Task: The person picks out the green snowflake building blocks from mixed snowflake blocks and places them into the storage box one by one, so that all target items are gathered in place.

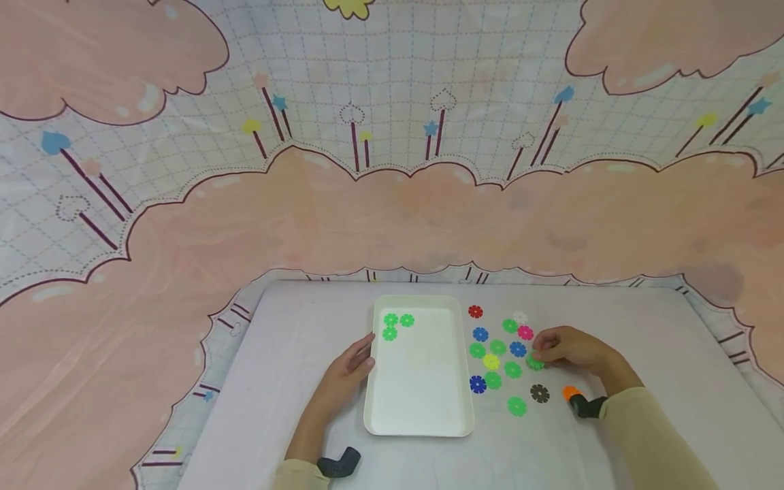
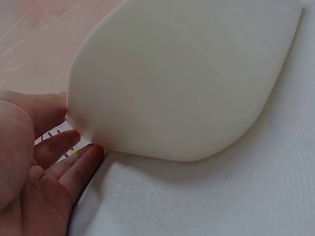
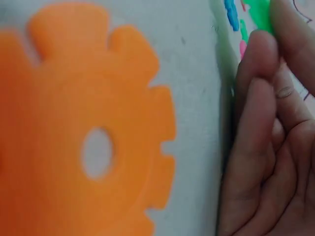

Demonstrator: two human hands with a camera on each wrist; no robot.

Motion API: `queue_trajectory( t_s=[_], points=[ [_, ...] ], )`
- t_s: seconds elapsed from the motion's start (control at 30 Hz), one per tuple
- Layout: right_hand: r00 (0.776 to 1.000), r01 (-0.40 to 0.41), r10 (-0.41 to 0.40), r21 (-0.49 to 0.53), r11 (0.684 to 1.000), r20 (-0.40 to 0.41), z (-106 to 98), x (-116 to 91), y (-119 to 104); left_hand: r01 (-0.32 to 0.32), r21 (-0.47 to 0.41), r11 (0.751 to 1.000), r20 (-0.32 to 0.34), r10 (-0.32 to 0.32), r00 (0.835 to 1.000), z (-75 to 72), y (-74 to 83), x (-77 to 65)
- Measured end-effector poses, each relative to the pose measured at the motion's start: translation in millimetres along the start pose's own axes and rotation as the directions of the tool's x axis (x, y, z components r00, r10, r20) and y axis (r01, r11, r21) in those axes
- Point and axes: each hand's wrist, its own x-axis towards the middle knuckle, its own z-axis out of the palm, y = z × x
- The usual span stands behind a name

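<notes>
A shallow white tray (image 1: pixel 419 381) lies on the table, with three green snowflake discs (image 1: pixel 390 319) in its far left corner. My left hand (image 1: pixel 343 378) holds the tray's left edge. In the left wrist view, the thumb (image 2: pixel 49 109) meets the rim and fingertips (image 2: pixel 96 149) touch the outer wall. To the right of the tray, my right hand (image 1: pixel 569 348) pinches a green snowflake disc (image 1: pixel 535 362) at the right side of a loose spread. Only part of that green disc (image 3: pixel 260 14) shows by the fingertips in the right wrist view.
Loose snowflake discs in green, blue (image 1: pixel 517 349), red (image 1: pixel 475 312), pink (image 1: pixel 525 333), yellow (image 1: pixel 491 361), white (image 1: pixel 520 318) and black (image 1: pixel 540 393) lie right of the tray. An orange disc (image 1: pixel 571 393) lies beside the right wrist's black camera (image 1: pixel 586 407). A patterned cloth hangs behind.
</notes>
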Motion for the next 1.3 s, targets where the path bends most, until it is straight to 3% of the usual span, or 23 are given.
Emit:
queue_trajectory(
  t_s=[0.17,0.6,0.8,0.97,1.3],
  points=[
    [1.000,-0.012,0.010,0.078,0.997,0.023,-4,3,5,-0.002,0.011,1.000,-0.002,0.002,1.000,0.4,-0.5,0.3],
    [1.000,0.009,-0.008,0.101,0.995,-0.011,-4,-1,11,0.001,0.018,1.000,-0.003,-0.001,1.000,1.9,0.8,-1.0],
    [0.997,0.036,-0.026,0.143,0.989,-0.075,3,-5,3,-0.012,-0.010,1.000,0.006,0.012,1.000,1.0,1.1,-1.1],
    [0.991,-0.006,0.022,0.117,0.993,-0.129,12,-3,-6,-0.018,-0.016,1.000,0.008,0.018,1.000,-0.9,0.2,-0.7],
    [0.993,0.080,-0.060,0.200,0.977,-0.104,32,6,-25,-0.017,-0.014,1.000,0.008,0.018,1.000,0.6,0.9,-0.8]
  ],
)
